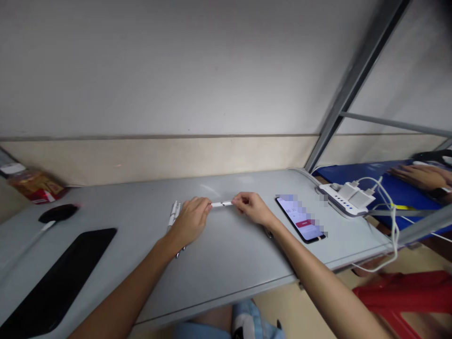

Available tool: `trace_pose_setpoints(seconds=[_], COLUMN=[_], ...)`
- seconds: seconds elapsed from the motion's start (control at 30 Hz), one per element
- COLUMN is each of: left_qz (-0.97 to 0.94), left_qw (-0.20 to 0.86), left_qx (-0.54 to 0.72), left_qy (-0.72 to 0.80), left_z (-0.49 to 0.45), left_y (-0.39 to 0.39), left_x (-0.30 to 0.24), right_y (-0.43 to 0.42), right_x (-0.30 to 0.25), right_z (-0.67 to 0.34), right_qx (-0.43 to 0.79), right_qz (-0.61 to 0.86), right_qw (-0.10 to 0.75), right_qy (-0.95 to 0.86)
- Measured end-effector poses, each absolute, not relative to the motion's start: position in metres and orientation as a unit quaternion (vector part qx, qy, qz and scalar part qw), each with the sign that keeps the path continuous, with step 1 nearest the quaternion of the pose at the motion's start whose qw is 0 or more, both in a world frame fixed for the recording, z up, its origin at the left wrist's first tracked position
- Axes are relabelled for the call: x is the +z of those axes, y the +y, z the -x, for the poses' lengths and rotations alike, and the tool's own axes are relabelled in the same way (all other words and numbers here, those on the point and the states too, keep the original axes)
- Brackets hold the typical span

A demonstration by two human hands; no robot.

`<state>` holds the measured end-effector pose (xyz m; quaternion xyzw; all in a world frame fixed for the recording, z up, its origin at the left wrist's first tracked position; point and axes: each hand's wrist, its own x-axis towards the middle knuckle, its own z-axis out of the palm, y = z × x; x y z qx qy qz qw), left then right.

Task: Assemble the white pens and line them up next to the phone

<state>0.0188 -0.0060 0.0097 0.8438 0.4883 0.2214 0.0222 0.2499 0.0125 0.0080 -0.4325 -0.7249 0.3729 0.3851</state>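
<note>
Both my hands meet at the middle of a grey table (226, 254), holding a thin white pen (221, 204) between them. My left hand (190, 220) pinches its left end and my right hand (253, 208) pinches its right end, fingers closed on it. Several more white pens (174, 213) lie on the table just left of my left hand, partly hidden under it.
A phone (301, 219) with a lit screen lies right of my right hand. A white power strip (341, 200) with chargers and cables sits at the far right. A black pad (56, 282), a black mouse (58, 213) and a red packet (35, 186) are left. Another person's hand (420, 176) rests beyond.
</note>
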Motion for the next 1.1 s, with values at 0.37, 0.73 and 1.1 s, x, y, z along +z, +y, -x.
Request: trace_pose_setpoints(seconds=[0.37,0.73,1.1], left_qz=[-0.842,-0.848,-0.840], left_qw=[0.009,-0.002,0.028], left_qx=[0.222,0.220,0.198], left_qy=[0.491,0.481,0.504], left_z=[-0.0187,-0.0191,-0.0159], left_y=[-0.0070,-0.0066,-0.0051], left_x=[0.0096,0.0059,0.0072], right_y=[0.0142,0.0143,0.0173], right_x=[0.0073,0.0057,0.0049], right_z=[-0.2536,-0.2521,-0.2564], right_qx=[0.362,0.370,0.166], right_qz=[0.413,0.423,0.395], right_qw=[0.429,0.408,0.412], right_qy=[-0.717,-0.719,-0.804])
